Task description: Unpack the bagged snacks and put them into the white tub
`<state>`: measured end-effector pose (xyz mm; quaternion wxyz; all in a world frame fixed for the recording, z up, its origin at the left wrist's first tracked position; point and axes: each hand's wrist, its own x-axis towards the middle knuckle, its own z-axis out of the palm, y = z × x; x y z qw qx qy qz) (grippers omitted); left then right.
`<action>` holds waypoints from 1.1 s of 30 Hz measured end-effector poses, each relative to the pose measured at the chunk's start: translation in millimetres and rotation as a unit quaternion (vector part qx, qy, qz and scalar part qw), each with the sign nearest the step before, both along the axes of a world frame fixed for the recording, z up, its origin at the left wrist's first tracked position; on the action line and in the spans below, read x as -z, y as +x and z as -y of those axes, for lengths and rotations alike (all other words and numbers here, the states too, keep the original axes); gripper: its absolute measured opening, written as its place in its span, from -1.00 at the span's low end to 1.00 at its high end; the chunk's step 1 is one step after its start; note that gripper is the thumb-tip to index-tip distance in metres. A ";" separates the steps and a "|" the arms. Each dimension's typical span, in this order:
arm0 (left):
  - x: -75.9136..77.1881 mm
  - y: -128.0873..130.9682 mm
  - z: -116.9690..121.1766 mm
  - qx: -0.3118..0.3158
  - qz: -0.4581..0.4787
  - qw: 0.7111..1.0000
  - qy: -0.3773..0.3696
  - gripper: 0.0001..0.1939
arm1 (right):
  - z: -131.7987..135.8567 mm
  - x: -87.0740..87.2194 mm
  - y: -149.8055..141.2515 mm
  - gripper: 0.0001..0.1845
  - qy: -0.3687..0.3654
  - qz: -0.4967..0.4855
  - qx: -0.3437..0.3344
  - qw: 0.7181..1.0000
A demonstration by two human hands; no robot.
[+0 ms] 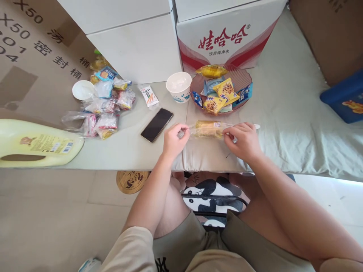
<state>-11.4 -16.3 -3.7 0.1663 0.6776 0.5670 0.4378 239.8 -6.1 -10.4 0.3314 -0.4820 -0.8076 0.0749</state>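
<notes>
Extends both arms [289, 194] forward and inward. Pinches the clear-wrapped yellow packet [208, 128] by opposite ends, with thumb against curled fingers in left grip [175, 139] and right grip [244, 139]. Holds it crosswise at the surface [283, 143], just nearer than the pink bowl [239, 77].

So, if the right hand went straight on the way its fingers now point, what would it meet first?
Likely the packet, whose wrapper the right hand pinches. Beyond it, roughly in line, is the left hand, though one view leaves depth unclear.
</notes>
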 end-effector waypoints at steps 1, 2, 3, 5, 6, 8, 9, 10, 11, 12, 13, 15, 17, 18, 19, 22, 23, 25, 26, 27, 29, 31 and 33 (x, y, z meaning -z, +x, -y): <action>-1.3 -1.8 3.5 0.013 0.028 0.999 -0.015 -0.92 | 1.2 -1.9 1.1 -0.84 0.008 0.006 -0.005 1.000; -2.1 -3.7 6.9 0.028 0.057 0.997 -0.042 -0.91 | 2.7 -4.2 2.1 -0.83 0.012 0.010 -0.011 1.000; -2.4 -5.7 9.7 0.043 0.082 0.993 -0.076 -0.88 | 4.4 -6.6 3.0 -0.82 0.006 0.015 -0.019 1.000; -1.4 -9.0 12.0 0.047 0.095 0.986 -0.130 -0.83 | 7.7 -10.3 3.3 -0.73 -0.039 0.036 -0.028 0.998; -0.5 -10.1 11.2 0.032 0.073 0.988 -0.135 -0.83 | 8.9 -11.0 2.7 -0.69 -0.073 0.058 -0.023 0.995; 1.3 -10.8 7.0 -0.016 -0.019 0.994 -0.108 -0.77 | 9.5 -10.0 0.4 -0.65 -0.133 0.116 0.000 0.984; 1.8 -10.4 4.4 -0.030 -0.072 0.992 -0.096 -0.68 | 9.1 -8.6 -1.0 -0.64 -0.147 0.144 0.013 0.979; 1.9 -9.7 1.9 -0.026 -0.120 0.988 -0.096 -0.57 | 8.3 -7.0 -2.2 -0.64 -0.149 0.163 0.019 0.975; 1.5 -8.6 0.0 0.000 -0.154 0.982 -0.111 -0.47 | 7.5 -5.4 -3.1 -0.64 -0.139 0.173 0.017 0.975; 0.7 -7.1 -1.1 0.035 -0.172 0.975 -0.135 -0.41 | 6.7 -4.1 -3.7 -0.63 -0.123 0.172 0.010 0.977; -0.5 -5.3 -1.4 0.068 -0.175 0.969 -0.163 -0.40 | 6.2 -3.1 -3.8 -0.61 -0.104 0.166 0.001 0.981; -3.6 -0.9 0.2 0.099 -0.146 0.959 -0.220 -0.44 | 6.4 -2.3 -3.6 -0.56 -0.075 0.151 -0.021 0.985; -6.7 4.7 3.6 0.086 -0.081 0.956 -0.270 -0.53 | 8.0 -2.3 -3.6 -0.49 -0.065 0.139 -0.044 0.987; -8.1 7.8 5.5 0.084 -0.038 0.952 -0.292 -0.59 | 9.0 -2.3 -4.0 -0.46 -0.065 0.131 -0.056 0.988; -9.3 10.8 7.4 0.096 0.009 0.946 -0.310 -0.63 | 9.8 -2.2 -4.9 -0.43 -0.065 0.122 -0.066 0.988; -13.5 18.2 12.2 0.167 0.171 0.909 -0.341 -0.59 | 10.9 -1.1 -8.5 -0.42 -0.068 0.084 -0.077 0.991; -15.4 19.5 13.4 0.185 0.235 0.888 -0.349 -0.56 | 10.6 -0.9 -9.6 -0.46 -0.071 0.069 -0.079 0.992; -20.1 19.6 14.2 0.196 0.376 0.830 -0.362 -0.54 | 9.8 -0.9 -11.1 -0.54 -0.094 0.028 -0.091 0.991; -22.8 18.6 13.7 0.188 0.442 0.797 -0.366 -0.54 | 9.5 -1.2 -11.4 -0.57 -0.113 0.003 -0.102 0.988; -25.3 17.2 12.4 0.171 0.498 0.767 -0.367 -0.55 | 9.4 -1.8 -11.3 -0.58 -0.134 -0.025 -0.113 0.984; -29.2 14.1 7.8 0.116 0.575 0.727 -0.356 -0.59 | 10.0 -3.0 -10.5 -0.57 -0.165 -0.081 -0.136 0.974; -30.2 12.3 1.7 0.032 0.621 0.714 -0.322 -0.62 | 10.7 -4.0 -9.2 -0.57 -0.160 -0.131 -0.132 0.969; -28.1 12.4 -4.2 -0.069 0.641 0.711 -0.280 -0.63 | 9.5 -4.2 -7.8 -0.64 -0.150 -0.172 -0.087 0.970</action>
